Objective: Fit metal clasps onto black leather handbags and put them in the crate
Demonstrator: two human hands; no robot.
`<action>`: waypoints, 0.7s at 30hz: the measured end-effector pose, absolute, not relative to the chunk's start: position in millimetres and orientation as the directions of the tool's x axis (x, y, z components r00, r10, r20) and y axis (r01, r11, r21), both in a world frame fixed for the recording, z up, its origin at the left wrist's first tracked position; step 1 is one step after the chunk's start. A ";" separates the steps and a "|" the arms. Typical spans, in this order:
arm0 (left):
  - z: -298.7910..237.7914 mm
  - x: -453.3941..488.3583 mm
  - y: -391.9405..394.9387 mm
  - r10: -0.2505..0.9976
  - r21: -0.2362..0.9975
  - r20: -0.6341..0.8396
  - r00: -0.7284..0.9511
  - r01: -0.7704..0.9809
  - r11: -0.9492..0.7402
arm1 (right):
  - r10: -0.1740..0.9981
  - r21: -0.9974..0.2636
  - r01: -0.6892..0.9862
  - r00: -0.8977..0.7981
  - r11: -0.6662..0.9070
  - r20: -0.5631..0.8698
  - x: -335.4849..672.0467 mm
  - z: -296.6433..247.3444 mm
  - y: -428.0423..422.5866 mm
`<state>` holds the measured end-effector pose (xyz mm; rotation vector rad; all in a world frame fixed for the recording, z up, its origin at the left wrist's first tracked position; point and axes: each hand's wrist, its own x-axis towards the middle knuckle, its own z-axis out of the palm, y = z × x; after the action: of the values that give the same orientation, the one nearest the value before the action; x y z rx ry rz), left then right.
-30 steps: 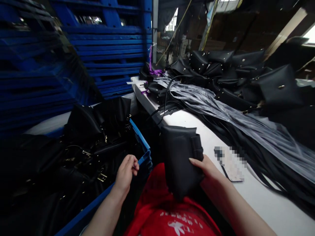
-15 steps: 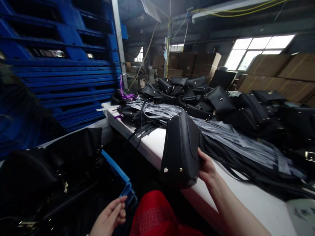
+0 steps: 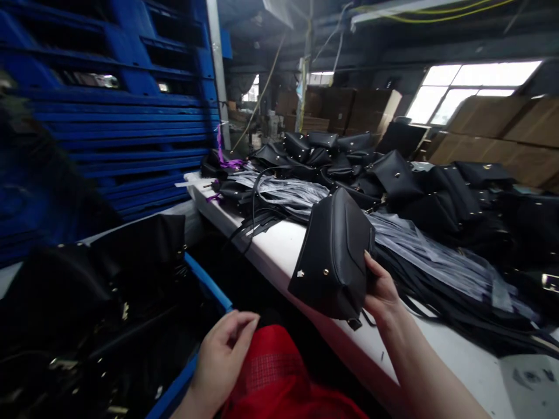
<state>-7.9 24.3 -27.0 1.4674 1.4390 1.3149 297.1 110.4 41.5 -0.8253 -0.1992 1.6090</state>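
A black handbag (image 3: 329,256) with small metal studs is in my right hand (image 3: 382,291), whose fingers and thumb grip its right side. It is held tilted over the edge of the white table (image 3: 279,244), with a small tab hanging at its lower end. My left hand (image 3: 227,355) is in front of the red clothing on my lap, apart from the bag. Its fingers are curled, with thumb and forefinger pressed together; whether anything small is between them is hidden. Long black straps (image 3: 419,262), partly in clear plastic wrap, lie beyond the bag.
At the left, a blue crate (image 3: 209,282) holds black bags (image 3: 135,250) with metal fittings. More black bags (image 3: 393,180) are heaped along the table's far side. Blue pallets (image 3: 131,122) are stacked at the back left, and cardboard boxes (image 3: 489,128) at the back right.
My left hand has moved right and up, from beside the crate's edge to before my lap. The handbag in my right hand has shifted slightly right and turned, showing its lower tab.
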 end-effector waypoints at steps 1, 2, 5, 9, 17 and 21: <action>-11.8 -1.5 26.2 0.949 0.909 0.302 -0.095 0.330 -0.256 | 0.914 -0.570 -0.786 0.016 -0.239 -0.405 295.7 39.5 108.5; 1.6 4.6 28.5 0.921 0.865 0.387 -0.050 0.365 -0.344 | 0.910 -0.578 -0.777 0.015 -0.251 -0.415 294.1 37.5 106.7; 26.5 19.7 35.8 0.861 0.789 0.508 0.018 0.392 -0.473 | 0.905 -0.599 -0.751 0.004 -0.278 -0.425 289.3 32.2 101.7; 30.1 29.9 40.6 0.896 0.842 0.443 -0.026 0.354 -0.407 | 0.908 -0.633 -0.719 0.009 -0.285 -0.418 284.1 28.1 97.1; 26.5 19.2 40.9 0.912 0.845 0.406 0.050 0.359 -0.396 | 0.929 -0.684 -0.662 -0.051 -0.305 -0.365 279.6 27.6 95.6; 27.5 12.6 42.6 0.934 0.880 0.351 0.073 0.317 -0.355 | 0.950 -0.723 -0.624 -0.111 -0.295 -0.292 275.4 26.4 93.1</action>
<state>12.6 42.6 27.5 1.7430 1.2455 1.2910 275.4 93.1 26.4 -0.8831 -0.5155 1.6858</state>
